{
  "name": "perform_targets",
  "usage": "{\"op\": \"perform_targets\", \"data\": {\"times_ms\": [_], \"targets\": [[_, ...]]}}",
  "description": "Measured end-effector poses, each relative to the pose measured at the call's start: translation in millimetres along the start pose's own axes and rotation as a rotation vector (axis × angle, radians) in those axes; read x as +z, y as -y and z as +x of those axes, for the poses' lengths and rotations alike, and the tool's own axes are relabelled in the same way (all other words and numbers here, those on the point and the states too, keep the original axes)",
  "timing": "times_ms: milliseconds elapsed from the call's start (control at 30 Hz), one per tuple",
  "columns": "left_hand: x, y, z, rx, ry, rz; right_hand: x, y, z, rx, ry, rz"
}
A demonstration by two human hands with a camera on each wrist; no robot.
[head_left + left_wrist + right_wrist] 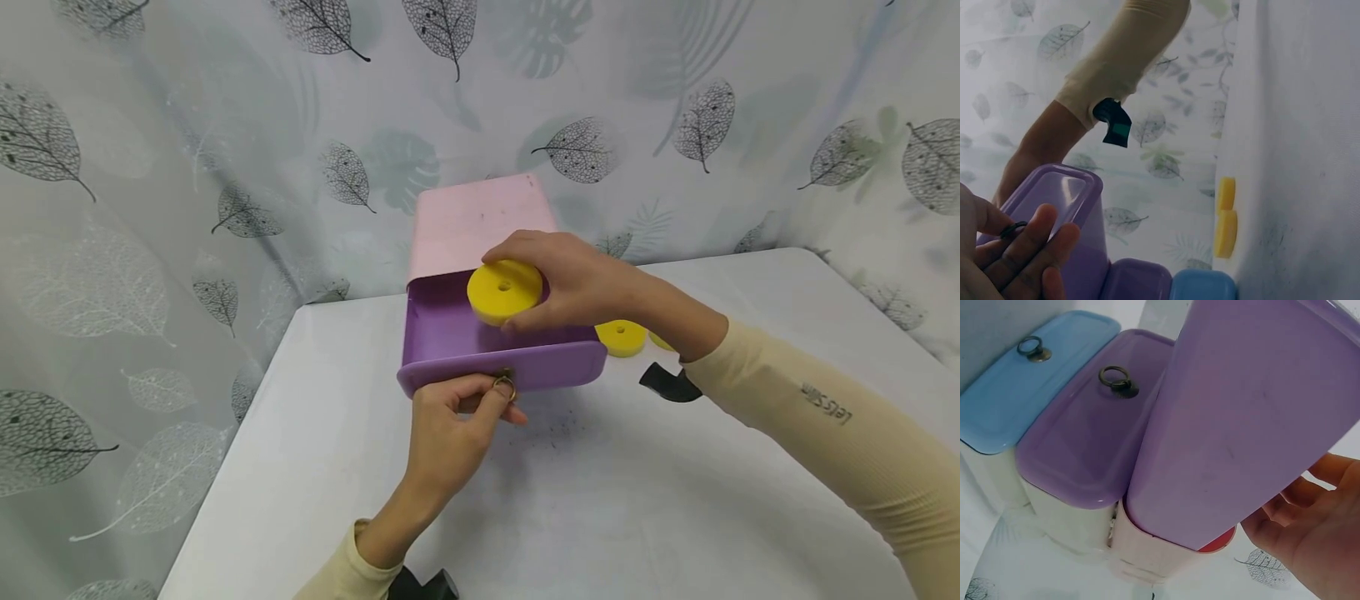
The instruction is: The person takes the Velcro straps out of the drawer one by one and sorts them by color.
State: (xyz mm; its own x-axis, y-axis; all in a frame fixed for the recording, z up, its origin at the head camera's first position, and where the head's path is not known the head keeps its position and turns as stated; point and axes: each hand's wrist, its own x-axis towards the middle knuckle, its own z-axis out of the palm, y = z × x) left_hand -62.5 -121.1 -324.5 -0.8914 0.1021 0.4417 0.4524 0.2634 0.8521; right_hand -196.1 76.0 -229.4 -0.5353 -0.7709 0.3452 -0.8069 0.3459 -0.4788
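My left hand (453, 425) pinches the small metal ring pull (505, 386) on the front of a purple drawer (450, 371). The drawer is pulled well out of a pink cabinet (480, 217). A thick yellow disc with a centre hole (487, 304) is held by its edge in my right hand (577, 283), over the drawer's interior. In the right wrist view, the drawer's side hides the disc, and part of the right hand (1316, 519) shows beyond it. The left wrist view has the left hand's fingers (1032, 240) around the ring.
Two more yellow discs (621, 337) lie on the white table (637, 483), right of the drawer. Below the pulled drawer, a second purple drawer (1088, 437) and a blue drawer (1041, 381) with ring pulls are closed. A leaf-patterned curtain (300, 125) hangs behind.
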Motion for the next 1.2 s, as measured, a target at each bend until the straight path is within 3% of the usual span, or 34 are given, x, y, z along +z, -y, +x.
{"op": "perform_targets", "data": {"times_ms": [733,1200], "targets": [[0.8,-0.6,0.1,0.013,-0.011,-0.004,-9.1,-3.6,-7.8,-0.011,-0.062,0.032],[1.3,-0.2,-0.4,0.017,-0.016,0.003,-15.4,-11.4,-19.2,0.041,-0.082,0.051]]}}
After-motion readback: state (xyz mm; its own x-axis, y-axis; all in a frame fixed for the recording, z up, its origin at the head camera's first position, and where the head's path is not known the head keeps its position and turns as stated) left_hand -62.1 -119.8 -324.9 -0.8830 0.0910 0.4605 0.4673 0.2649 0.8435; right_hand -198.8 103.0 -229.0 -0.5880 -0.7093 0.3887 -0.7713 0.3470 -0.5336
